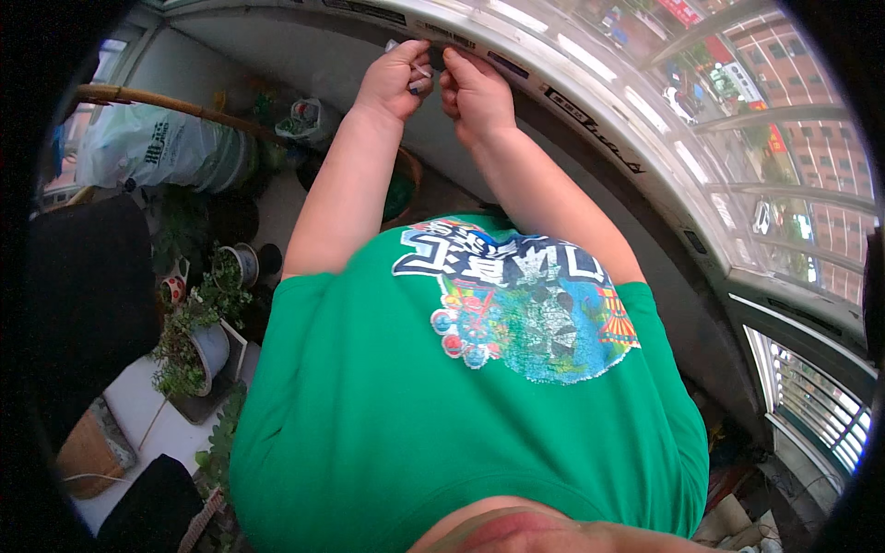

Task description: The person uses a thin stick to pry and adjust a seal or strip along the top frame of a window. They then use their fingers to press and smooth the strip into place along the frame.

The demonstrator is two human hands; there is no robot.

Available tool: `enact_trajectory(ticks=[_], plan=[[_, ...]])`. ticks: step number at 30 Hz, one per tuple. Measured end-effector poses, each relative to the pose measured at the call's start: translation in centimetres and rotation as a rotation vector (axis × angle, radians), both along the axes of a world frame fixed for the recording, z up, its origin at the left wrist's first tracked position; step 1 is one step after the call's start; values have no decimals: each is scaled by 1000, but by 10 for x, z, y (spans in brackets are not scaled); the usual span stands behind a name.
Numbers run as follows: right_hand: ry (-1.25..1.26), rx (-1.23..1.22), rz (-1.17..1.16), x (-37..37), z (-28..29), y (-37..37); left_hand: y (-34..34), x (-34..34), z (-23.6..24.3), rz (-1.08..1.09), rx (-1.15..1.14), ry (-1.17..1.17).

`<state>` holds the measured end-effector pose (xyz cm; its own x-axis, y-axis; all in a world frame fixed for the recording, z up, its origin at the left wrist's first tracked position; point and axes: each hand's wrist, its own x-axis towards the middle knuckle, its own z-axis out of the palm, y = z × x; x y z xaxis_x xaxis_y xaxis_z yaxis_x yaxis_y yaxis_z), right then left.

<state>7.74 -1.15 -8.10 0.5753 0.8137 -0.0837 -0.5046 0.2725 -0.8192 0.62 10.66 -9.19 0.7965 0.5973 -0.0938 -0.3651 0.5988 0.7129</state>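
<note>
My left hand (395, 83) is closed at the lower edge of the white window frame (562, 64) at top centre, with a small white item (392, 46) poking out of its fingers; what that item is, I cannot tell. Just to its right, a little apart, my right hand (474, 97) is curled closed with the thumb pointing up at the frame's edge; whatever its fingertips hold is hidden. A dark gap shows between the two hands, and dark labels run along the frame to the right of them.
Potted plants (207, 359), a white plastic bag (147, 152), a bamboo pole (194, 112) and a dark cloth (92, 304) fill the left side. A brown basket (401, 175) sits below my forearms. Barred glazing (784, 147) curves along the right, with a slatted window (811, 396) lower down.
</note>
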Motion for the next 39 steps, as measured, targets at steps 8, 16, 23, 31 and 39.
enact_trajectory(ticks=[8,16,23,31,39], plan=[[281,4,-332,0,2,-4,-44,26,-2,27,18,29],[232,37,-434,1,5,-8,-39,32,-8,-20,12,99],[117,-5,-405,6,11,-19,-43,30,15,-136,17,156],[65,-56,-315,8,-9,-26,-32,33,18,-68,-32,57],[58,-66,-242,6,-9,-27,-34,15,23,-82,-48,115]])
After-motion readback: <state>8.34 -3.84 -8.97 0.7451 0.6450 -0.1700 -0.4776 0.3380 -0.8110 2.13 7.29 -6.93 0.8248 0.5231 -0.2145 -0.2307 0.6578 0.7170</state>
